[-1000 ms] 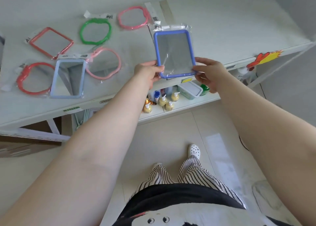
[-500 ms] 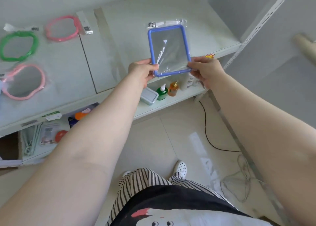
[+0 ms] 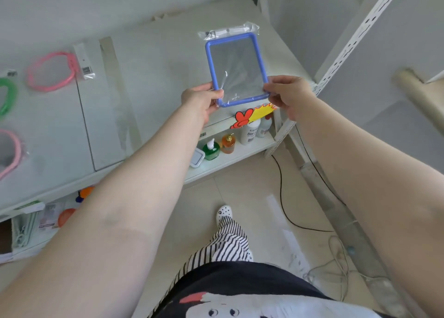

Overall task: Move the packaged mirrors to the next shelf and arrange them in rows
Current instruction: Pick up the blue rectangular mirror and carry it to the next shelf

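the blue-framed mirror [image 3: 236, 68] in its clear plastic sleeve is held over the right-hand shelf [image 3: 163, 60], near its front right corner, not yet set down. the left hand [image 3: 201, 100] pinches the lower left corner of the frame, and the right hand [image 3: 287, 95] pinches the lower right one. the shelf is a broad, smooth white sheet, probably slippery under glossy wrap, so a mirror laid this near the edge could slide off toward the tiled floor [image 3: 252, 192]. the flat rectangular frame with rounded corners looks like rigid plastic; the loose, crinkled film could slip in the fingers. on the left shelf wait a wavy pink-framed mirror [image 3: 51, 71] and a green-framed mirror [image 3: 6, 95], small and bagged too.
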The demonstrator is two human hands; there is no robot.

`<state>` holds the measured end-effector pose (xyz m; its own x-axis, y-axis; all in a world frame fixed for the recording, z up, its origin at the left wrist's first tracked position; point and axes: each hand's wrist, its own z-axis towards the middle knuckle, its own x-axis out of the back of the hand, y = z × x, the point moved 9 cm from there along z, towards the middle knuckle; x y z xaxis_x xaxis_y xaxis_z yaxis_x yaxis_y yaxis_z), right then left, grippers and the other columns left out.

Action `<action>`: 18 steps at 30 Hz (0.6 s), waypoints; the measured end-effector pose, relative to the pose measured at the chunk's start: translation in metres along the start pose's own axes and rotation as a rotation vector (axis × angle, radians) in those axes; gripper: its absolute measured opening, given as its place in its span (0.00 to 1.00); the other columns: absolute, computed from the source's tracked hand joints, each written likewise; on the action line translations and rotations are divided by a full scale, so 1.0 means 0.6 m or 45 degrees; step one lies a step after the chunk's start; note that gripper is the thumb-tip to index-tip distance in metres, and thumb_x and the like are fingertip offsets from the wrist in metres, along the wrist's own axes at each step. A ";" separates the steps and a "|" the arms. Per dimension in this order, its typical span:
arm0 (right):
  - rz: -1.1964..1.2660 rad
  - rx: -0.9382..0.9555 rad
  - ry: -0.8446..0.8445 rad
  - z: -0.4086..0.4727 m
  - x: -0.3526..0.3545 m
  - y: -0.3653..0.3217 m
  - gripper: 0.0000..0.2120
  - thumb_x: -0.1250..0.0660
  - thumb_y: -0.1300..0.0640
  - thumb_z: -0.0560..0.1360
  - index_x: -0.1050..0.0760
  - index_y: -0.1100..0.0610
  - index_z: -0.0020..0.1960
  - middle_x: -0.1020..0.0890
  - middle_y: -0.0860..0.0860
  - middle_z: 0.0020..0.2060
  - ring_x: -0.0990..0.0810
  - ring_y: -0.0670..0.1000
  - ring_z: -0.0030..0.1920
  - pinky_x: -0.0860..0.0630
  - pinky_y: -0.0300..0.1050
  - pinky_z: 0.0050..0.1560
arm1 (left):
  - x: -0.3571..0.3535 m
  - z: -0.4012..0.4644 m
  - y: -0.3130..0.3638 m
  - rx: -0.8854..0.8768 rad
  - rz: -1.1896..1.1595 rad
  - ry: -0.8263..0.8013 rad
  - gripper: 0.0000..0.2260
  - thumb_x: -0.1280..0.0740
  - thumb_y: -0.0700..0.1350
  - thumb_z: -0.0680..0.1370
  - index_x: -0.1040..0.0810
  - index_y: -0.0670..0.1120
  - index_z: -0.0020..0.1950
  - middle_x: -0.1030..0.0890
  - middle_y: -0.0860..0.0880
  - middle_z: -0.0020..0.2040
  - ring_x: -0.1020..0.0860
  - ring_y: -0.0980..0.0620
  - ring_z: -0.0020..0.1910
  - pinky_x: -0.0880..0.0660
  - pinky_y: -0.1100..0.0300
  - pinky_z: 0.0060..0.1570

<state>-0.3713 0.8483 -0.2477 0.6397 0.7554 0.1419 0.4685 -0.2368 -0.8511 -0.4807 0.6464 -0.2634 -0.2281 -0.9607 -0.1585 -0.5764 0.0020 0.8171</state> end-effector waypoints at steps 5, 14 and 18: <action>0.114 0.057 0.024 0.068 0.012 -0.060 0.10 0.28 0.69 0.70 0.22 0.56 0.37 0.21 0.50 0.23 0.27 0.44 0.22 0.26 0.33 0.31 | -0.053 0.059 0.037 0.007 -0.018 0.005 0.17 0.30 0.30 0.72 0.21 0.38 0.60 0.21 0.46 0.36 0.23 0.53 0.33 0.22 0.69 0.30; 0.050 0.036 -0.101 0.188 0.011 -0.123 0.08 0.29 0.67 0.71 0.21 0.55 0.43 0.23 0.52 0.32 0.26 0.46 0.28 0.23 0.33 0.30 | -0.116 0.144 0.081 0.002 -0.031 0.127 0.17 0.32 0.30 0.73 0.23 0.37 0.61 0.23 0.47 0.34 0.26 0.53 0.31 0.24 0.69 0.28; 0.020 0.057 -0.191 0.250 -0.002 -0.159 0.14 0.30 0.69 0.72 0.21 0.58 0.55 0.23 0.52 0.34 0.25 0.46 0.28 0.21 0.33 0.32 | -0.132 0.182 0.105 -0.067 -0.024 0.238 0.16 0.32 0.30 0.73 0.23 0.37 0.61 0.22 0.52 0.23 0.26 0.55 0.28 0.27 0.69 0.27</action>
<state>-0.5078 0.9616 -0.2423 0.5471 0.8353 0.0543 0.4294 -0.2243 -0.8748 -0.5848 0.7531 -0.2599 -0.0654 -0.9952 -0.0725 -0.5360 -0.0263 0.8438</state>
